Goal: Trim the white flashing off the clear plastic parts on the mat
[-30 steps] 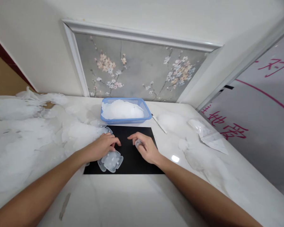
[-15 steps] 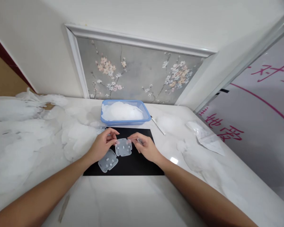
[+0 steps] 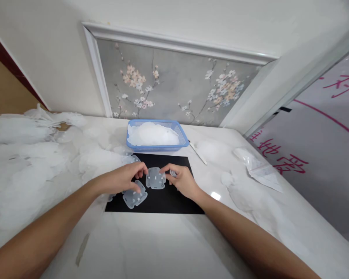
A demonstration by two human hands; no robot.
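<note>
White marbled counter [image 3: 151,244], grey streak [image 3: 82,250] at near left, bright glare spot [image 3: 215,196] right of centre. Far side: pale wall [image 3: 177,11], grey floral panel [image 3: 174,85] inside white moulding frame [image 3: 180,42]. Slim white pen-like tool [image 3: 198,153] lying slantwise, far, right of centre. Clear plastic bag [image 3: 260,170] farther right. Right edge: whiteboard [image 3: 331,166], magenta handwriting [image 3: 297,163]. Far left: dark red strip [image 3: 17,73] beside brown surface [image 3: 4,85].

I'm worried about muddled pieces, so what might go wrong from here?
The left hand has its thumb over the nearer clear piece, and might nudge it. The right hand, forefinger at the middle piece, seems to hold a small clear item that could slip. The white pile reaches the black mat, so pieces might mix.
</note>
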